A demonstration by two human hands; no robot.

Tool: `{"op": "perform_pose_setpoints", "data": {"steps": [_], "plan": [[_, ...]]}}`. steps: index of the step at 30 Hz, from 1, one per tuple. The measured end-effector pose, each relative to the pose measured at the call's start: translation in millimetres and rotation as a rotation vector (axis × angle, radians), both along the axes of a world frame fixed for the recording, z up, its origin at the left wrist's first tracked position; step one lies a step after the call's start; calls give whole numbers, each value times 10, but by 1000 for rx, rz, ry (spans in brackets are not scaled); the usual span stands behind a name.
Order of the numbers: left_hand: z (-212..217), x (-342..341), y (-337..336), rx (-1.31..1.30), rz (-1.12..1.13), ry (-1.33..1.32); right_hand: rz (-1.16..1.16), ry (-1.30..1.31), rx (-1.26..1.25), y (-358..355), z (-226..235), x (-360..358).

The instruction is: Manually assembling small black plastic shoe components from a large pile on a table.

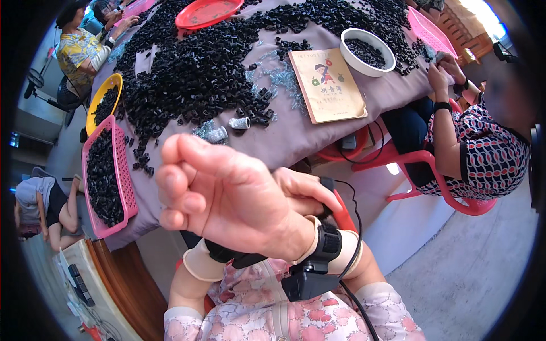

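My right hand (227, 190) is raised in the middle, palm turned up, its fingers loosely curled and apart with nothing in them. Around its wrist sit a cream cuff and a black strap (328, 241) bearing a black box-shaped device (307, 281). Behind the right hand, my left hand (302, 190) reaches across, fingers closed on a black strap end (326, 190) beside the right wrist; part of it is hidden. Just beyond my hands, two short silvery cylinders (239, 123) lie beside a heap of small black tube-like pieces (187, 74).
Clear bluish bits (278, 77), a booklet (330, 85) and a white bowl (368, 51) of black pieces are on the cloth-covered table. Left are a pink basket (132, 187) and a yellow tray (118, 85); a red tray (207, 12) is farther back. A co-worker (483, 148) sits at right.
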State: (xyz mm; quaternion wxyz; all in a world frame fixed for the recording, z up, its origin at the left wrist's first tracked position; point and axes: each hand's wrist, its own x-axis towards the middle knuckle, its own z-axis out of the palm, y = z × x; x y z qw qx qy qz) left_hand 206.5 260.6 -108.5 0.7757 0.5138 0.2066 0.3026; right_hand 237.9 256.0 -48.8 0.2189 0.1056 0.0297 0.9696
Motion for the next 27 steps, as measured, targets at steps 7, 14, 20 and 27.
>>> {"op": "perform_pose_setpoints", "data": {"steps": [7, 14, 20, 27], "plan": [[-50, 50, -297, 84, 92, 36, 16, -64, 57, -130, 101, 112], [-141, 102, -424, -298, 261, 21, 4, -14, 4, -76, -2, 93], [-128, 111, -385, -371, 156, -235, 8, -32, 36, -93, 49, 109], [-224, 197, -398, -409, 18, -423, -1, -24, -7, -29, 26, 127]]}}
